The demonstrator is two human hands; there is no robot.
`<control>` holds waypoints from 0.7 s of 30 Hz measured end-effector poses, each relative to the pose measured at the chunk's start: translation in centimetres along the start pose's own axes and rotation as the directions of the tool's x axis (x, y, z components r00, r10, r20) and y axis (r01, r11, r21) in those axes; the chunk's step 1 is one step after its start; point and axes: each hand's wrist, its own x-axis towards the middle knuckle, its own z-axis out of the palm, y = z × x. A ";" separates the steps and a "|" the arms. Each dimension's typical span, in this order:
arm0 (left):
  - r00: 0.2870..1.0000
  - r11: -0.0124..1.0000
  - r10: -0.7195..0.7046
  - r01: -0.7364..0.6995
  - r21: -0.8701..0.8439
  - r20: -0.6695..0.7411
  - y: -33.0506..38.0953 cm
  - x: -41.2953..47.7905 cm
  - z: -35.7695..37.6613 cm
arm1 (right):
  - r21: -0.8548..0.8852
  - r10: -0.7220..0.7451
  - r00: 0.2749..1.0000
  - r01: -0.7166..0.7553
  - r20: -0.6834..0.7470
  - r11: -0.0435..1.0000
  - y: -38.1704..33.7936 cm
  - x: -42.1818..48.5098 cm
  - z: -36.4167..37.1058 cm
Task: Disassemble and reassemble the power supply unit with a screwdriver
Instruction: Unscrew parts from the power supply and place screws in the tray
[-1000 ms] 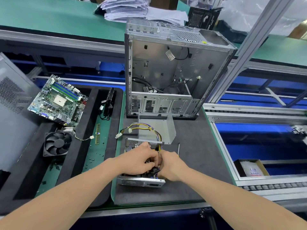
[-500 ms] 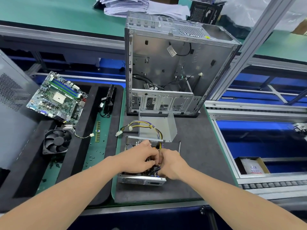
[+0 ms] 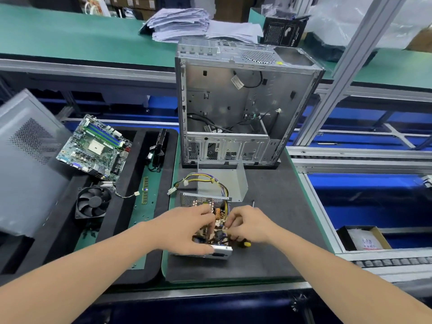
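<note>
The power supply unit (image 3: 211, 250) lies open on the black mat (image 3: 275, 230) of the table, in front of the upright computer case (image 3: 233, 108). Its removed cover (image 3: 222, 183) stands just behind it, with the yellow and black wire bundle (image 3: 205, 177) arching between the 2.

Left hand (image 3: 187, 230): fingers spread and bent over the exposed circuit board (image 3: 218, 212), thumb against the near metal wall; it grips the unit.

Right hand (image 3: 253, 226): fingers curled, tips at the right edge of the board. Whether they pinch a part cannot be told.

The screwdriver (image 3: 246, 243) passes under the right hand; only its yellow handle end and thin tip show.

On the left tray: 1 motherboard (image 3: 93, 148) and 1 fan (image 3: 93, 203).
</note>
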 end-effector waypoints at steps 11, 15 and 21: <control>1.000 0.968 -0.008 0.006 0.251 0.007 2.3 -1.7 1.9 | 0.001 0.057 0.925 -0.061 -0.375 0.998 1.1 1.1 -1.1; 0.997 0.977 -0.057 0.069 0.203 -0.061 2.9 -1.4 1.5 | -0.223 0.099 0.946 -0.173 -0.308 0.959 2.2 0.9 -0.8; 0.991 0.987 -0.108 0.117 0.110 -0.084 4.2 -0.5 1.2 | 0.312 0.018 0.944 0.091 -0.330 0.946 0.9 1.9 -1.8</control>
